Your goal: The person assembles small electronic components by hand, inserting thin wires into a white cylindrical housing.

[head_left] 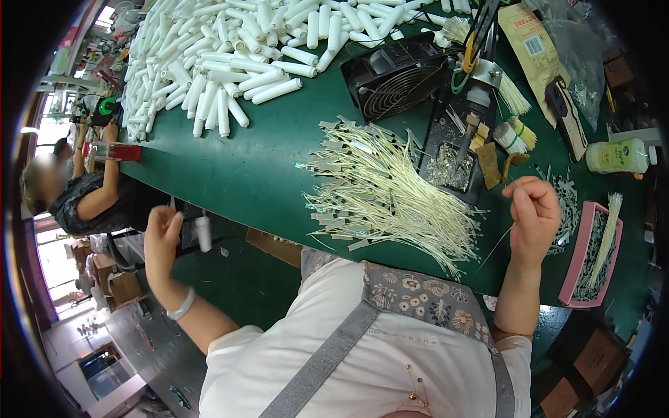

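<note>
On the table (216, 174), a heap of wires (390, 198) lay left of the right hand (533, 212), with the fan (397, 83) behind the heap. Farther left and beyond lay piled tubes (244, 59). Loose small parts (566, 209) lay just right of that hand; farther right stood a box (575, 263) with a wire bundle (605, 240) in it. A bottle (617, 157) stood beyond, to the right. The left hand (164, 233) was outside the table's left edge.

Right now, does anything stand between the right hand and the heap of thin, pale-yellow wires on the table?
Nothing visible does: green tabletop separates the right hand from the pale-yellow wires. A metal-tipped tool on a black base stands just beyond that path.
</note>
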